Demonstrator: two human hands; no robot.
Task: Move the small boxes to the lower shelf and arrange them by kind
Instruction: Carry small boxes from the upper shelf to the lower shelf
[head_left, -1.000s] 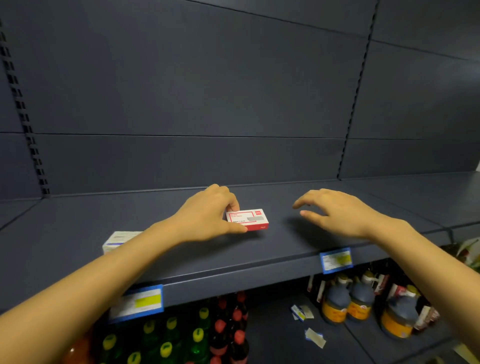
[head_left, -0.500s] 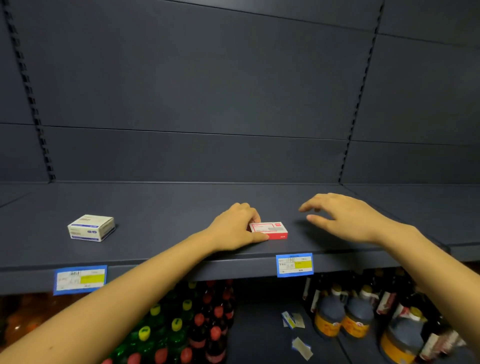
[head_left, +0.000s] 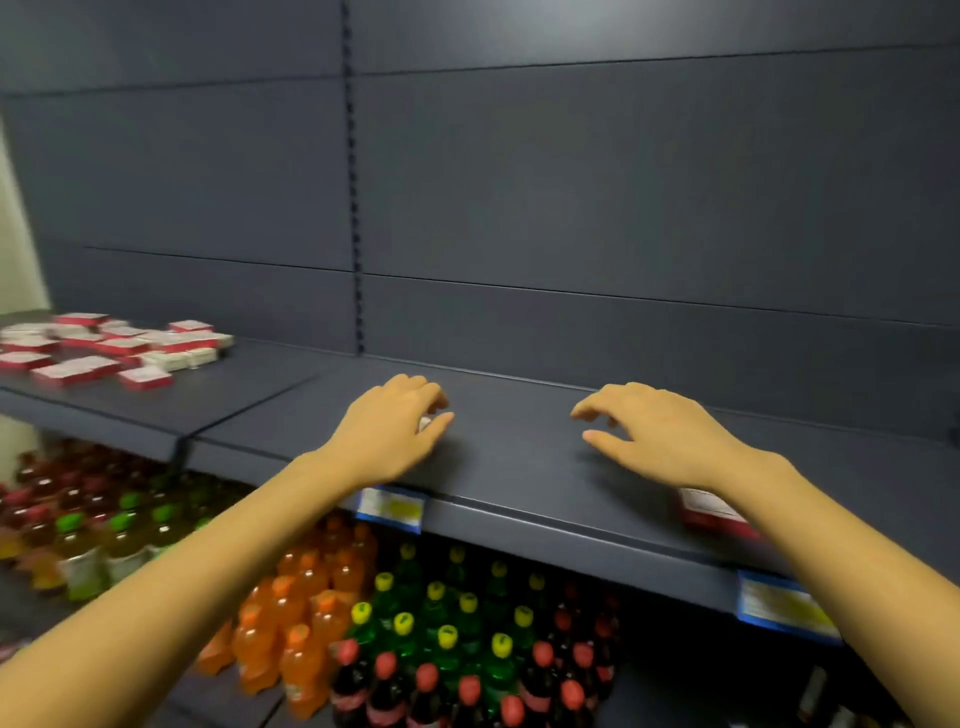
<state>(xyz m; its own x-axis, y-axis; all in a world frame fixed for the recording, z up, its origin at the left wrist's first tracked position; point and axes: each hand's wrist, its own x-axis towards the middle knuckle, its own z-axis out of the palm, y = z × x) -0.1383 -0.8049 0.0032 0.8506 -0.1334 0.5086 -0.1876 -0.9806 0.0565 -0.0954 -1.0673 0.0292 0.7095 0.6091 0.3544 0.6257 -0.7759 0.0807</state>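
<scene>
My left hand (head_left: 392, 428) lies on the dark shelf (head_left: 519, 467), with fingers and thumb curled round a small white box (head_left: 425, 423) of which only a sliver shows. My right hand (head_left: 660, 431) hovers just over the shelf further right, holding nothing, its fingers loosely bent. A red and white small box (head_left: 709, 512) sits near the shelf's front edge, partly hidden under my right forearm. On the shelf section at far left lies a heap of several red boxes and white boxes (head_left: 104, 351).
Below the shelf stand rows of orange, green and dark soda bottles (head_left: 431, 639). Blue-framed price tags (head_left: 390, 508) hang on the shelf's front lip. A slotted upright (head_left: 354, 208) divides the grey back panels.
The view has swung left, bringing the heap of boxes into sight. My left hand let go of the red box and now covers a white box. The red box lies under my right forearm.
</scene>
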